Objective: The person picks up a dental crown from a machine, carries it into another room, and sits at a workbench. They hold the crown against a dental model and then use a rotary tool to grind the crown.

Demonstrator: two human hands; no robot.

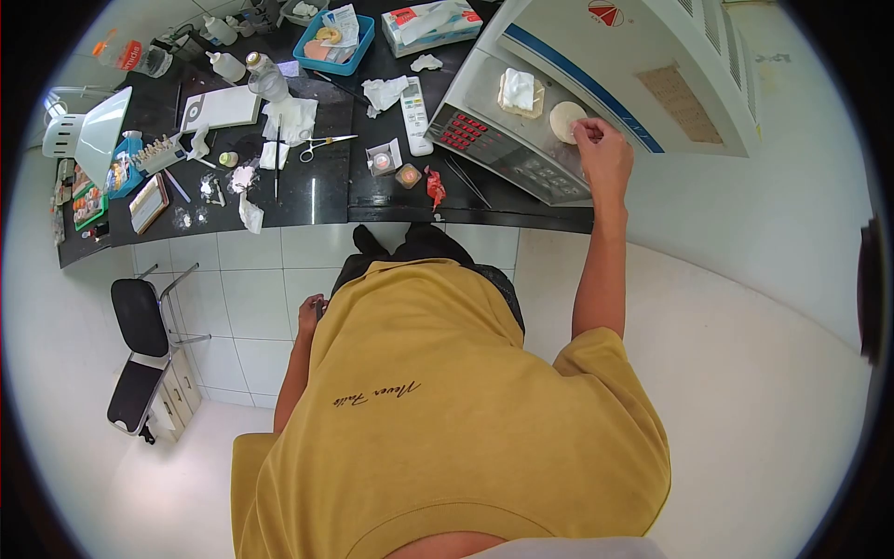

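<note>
The left hand hangs low at the person's side, against the dark trousers; it looks loosely curled, but whether it holds anything I cannot tell. Well ahead of it on the black counter lie scissors, crumpled tissues and a white remote, all out of its reach. Farther right, the right hand is stretched forward, its fingers pinched shut on the edge of 1 round white disc that rests on the metal shelf of the grey machine. Just left of that hand sits a square block with folded paper. By my reading, the step in hand is seating or lifting the disc; the next move calls for a steady pinch, keeping it level and clear of the red buttons below.
</note>
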